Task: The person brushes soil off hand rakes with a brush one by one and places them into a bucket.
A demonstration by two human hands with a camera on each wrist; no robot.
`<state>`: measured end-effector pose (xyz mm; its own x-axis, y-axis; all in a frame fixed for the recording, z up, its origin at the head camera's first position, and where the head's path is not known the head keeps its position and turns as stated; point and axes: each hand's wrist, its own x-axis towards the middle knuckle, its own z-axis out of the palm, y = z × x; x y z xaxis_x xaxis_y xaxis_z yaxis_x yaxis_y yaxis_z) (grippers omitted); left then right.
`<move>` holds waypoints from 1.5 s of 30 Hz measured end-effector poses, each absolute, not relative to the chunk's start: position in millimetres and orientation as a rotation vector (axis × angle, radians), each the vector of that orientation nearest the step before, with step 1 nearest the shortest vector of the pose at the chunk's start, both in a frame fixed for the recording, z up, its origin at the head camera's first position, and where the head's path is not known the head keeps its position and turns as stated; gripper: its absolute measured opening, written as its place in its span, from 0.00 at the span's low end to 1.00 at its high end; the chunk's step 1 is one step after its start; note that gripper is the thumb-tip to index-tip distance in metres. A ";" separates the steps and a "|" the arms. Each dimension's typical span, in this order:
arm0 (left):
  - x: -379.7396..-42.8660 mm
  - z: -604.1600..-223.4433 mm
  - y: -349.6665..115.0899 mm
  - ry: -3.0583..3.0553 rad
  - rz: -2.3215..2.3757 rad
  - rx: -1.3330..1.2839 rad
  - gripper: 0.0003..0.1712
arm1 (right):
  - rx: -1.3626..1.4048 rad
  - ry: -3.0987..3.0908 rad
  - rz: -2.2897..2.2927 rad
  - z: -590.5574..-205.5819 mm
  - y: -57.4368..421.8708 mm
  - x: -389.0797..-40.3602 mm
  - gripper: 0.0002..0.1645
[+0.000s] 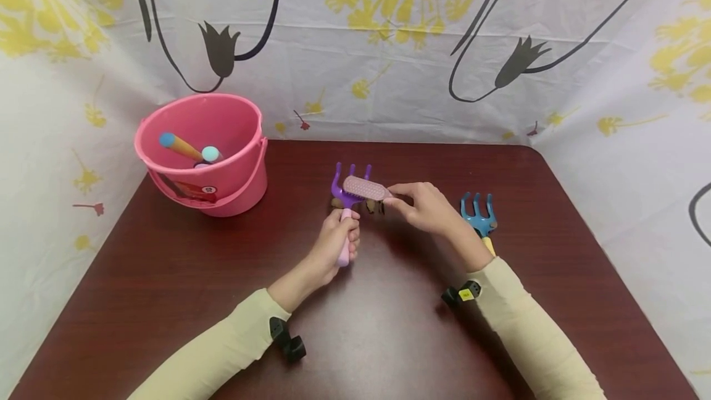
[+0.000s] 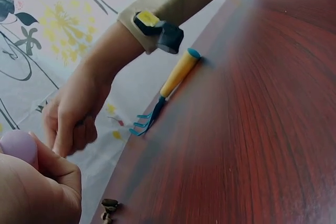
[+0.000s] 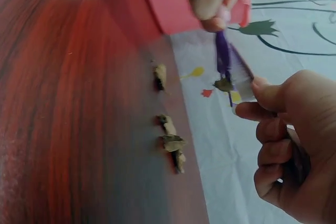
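My left hand (image 1: 329, 245) grips the lilac handle of a purple hand rake (image 1: 347, 199), tines pointing away from me. Between thumb and fingers, my right hand (image 1: 426, 207) pinches one end of a small pinkish brush (image 1: 364, 188); its head lies across the rake near the base of the tines. A brown-green crumpled bit (image 3: 224, 84) clings between rake and brush in the right wrist view. Below them, several dry brown scraps (image 3: 172, 142), perhaps dead leaves, lie on the table. Only the lilac handle's rounded end (image 2: 20, 146) shows in the left wrist view.
A pink bucket (image 1: 247, 187) stands at the back left, with an orange-and-blue handle (image 1: 182, 145) and other items inside. On the right, a blue hand rake (image 1: 479, 221) with a yellow handle lies on the dark red table (image 1: 166, 301), partly behind my right forearm. Patterned cloth hangs around.
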<state>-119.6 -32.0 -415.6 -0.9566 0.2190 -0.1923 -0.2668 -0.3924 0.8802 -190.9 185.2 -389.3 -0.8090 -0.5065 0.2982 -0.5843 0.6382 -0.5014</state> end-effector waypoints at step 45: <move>-116.3 -414.6 -42.4 1.584 2.420 -0.087 0.11 | 0.768 -2.586 1.266 -388.6 175.9 -192.0 0.14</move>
<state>-116.3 -42.4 -414.6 -0.9676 0.1727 -0.1841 -0.2378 -0.3796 0.8940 -192.0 175.9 -388.6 -0.8551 -0.3759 0.3572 -0.5127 0.5097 -0.6909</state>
